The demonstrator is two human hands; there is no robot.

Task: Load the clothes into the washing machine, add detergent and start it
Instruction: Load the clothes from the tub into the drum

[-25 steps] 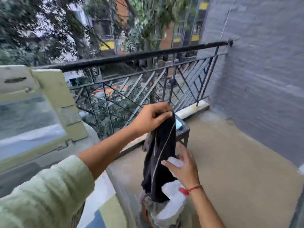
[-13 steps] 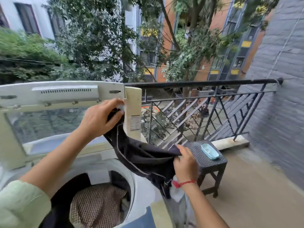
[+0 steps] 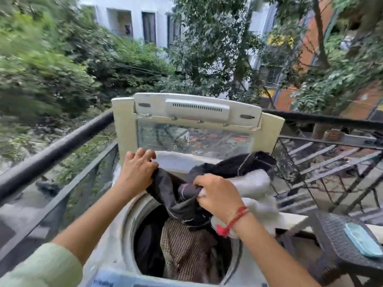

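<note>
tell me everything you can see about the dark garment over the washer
The dark garment is black or charcoal cloth, soft and crumpled, with thin pale lines along its seams. The left hand grips one end and the right hand pinches a fold, so it hangs between them above the open drum of the washer. Its far part is heaped at the rim against a white cloth. Its type cannot be told.
</note>
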